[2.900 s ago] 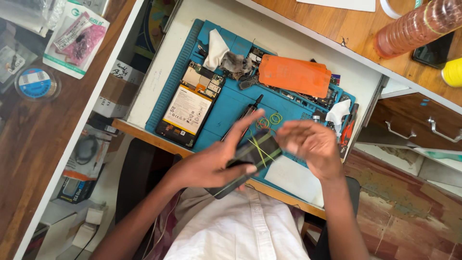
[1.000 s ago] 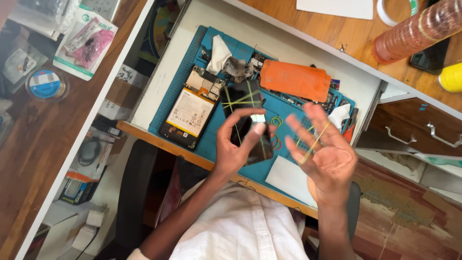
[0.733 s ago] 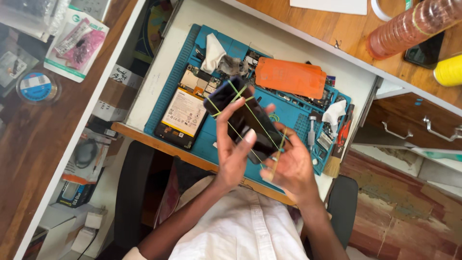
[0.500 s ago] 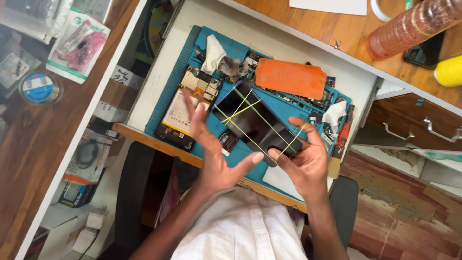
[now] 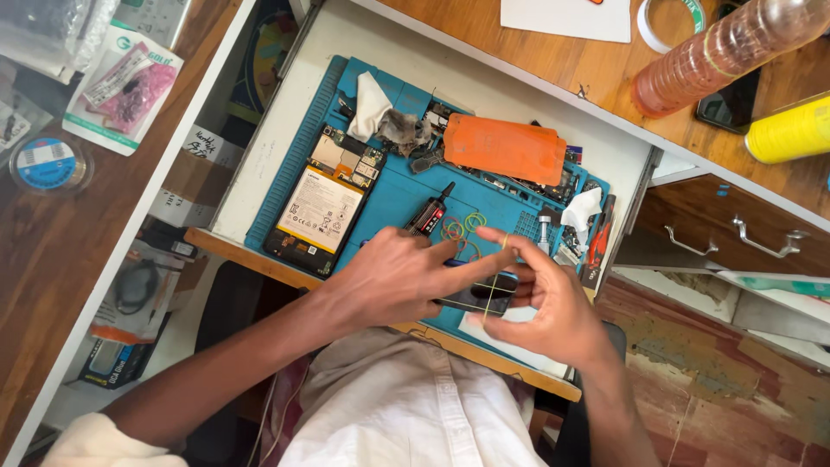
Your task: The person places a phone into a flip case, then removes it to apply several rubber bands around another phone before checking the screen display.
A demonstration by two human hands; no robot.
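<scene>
My left hand [image 5: 399, 278] lies over a dark phone [image 5: 481, 294] above the blue work mat [image 5: 398, 192], gripping it with the forefinger stretched to the right. My right hand [image 5: 553, 304] holds the phone's right end from below and pinches a thin yellow-green rubber band [image 5: 494, 281] stretched across it. Most of the phone is hidden under my left hand. Loose rubber bands [image 5: 460, 228] lie on the mat just beyond my fingers, beside a black and red screwdriver [image 5: 430, 213].
An opened phone with its battery showing [image 5: 322, 206] lies on the mat's left. An orange pad [image 5: 506, 149], crumpled tissues [image 5: 373, 102] and small parts sit at the back. A plastic bottle [image 5: 723, 55], yellow container [image 5: 788, 130] and tape roll [image 5: 674, 21] stand on the wooden desk.
The phone, earlier held up with bands stretched wide between my spread fingers, has come down low over the mat. My hands have closed together around it.
</scene>
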